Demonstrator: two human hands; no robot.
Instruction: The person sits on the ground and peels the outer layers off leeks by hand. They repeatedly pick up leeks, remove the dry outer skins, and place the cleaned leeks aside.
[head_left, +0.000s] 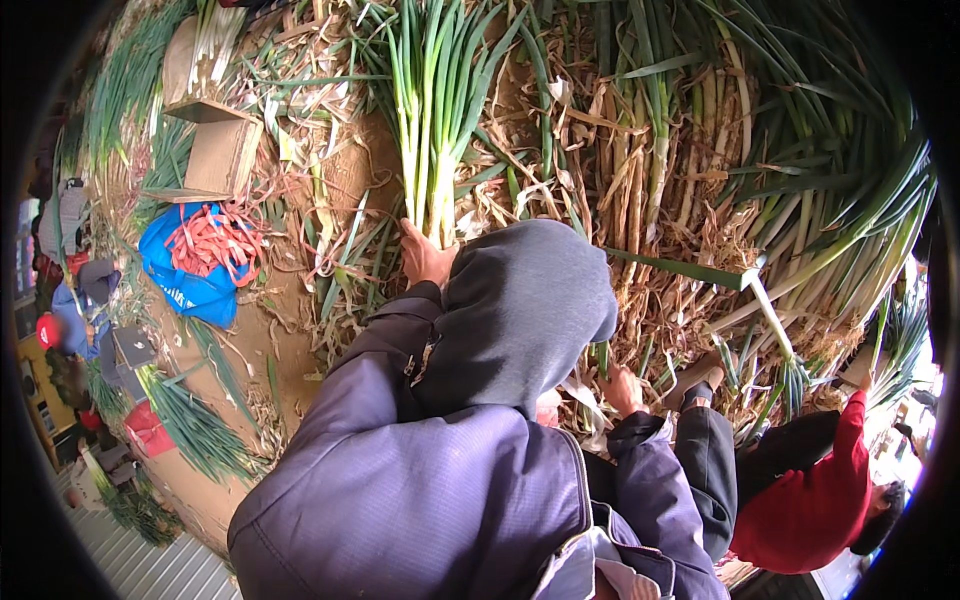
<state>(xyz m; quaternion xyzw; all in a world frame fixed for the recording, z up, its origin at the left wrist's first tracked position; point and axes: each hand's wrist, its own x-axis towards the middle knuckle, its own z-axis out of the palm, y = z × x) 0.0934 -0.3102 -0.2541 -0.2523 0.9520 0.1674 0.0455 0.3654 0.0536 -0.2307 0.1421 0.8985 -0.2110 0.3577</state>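
My left hand (pixel 425 256) is closed around the pale lower ends of a bunch of green onions (pixel 437 110). Their green tops point away from me. A knee in dark grey cloth (pixel 525 305) rises between my arms and hides part of the work. Right of it, my right hand (pixel 622 390) is low among dry peelings, fingers curled; what they hold, if anything, is unclear. A short green piece (pixel 602 356) shows just above those fingers. Uncleaned onions with dry brown skins (pixel 640 190) lie beyond it.
A large heap of green onions (pixel 850 190) fills the right. At left are a blue bag (pixel 165 255) with red ties (pixel 215 240) and a wooden box (pixel 220 155). A person in red (pixel 810 500) sits at lower right; other people (pixel 75 320) are far left.
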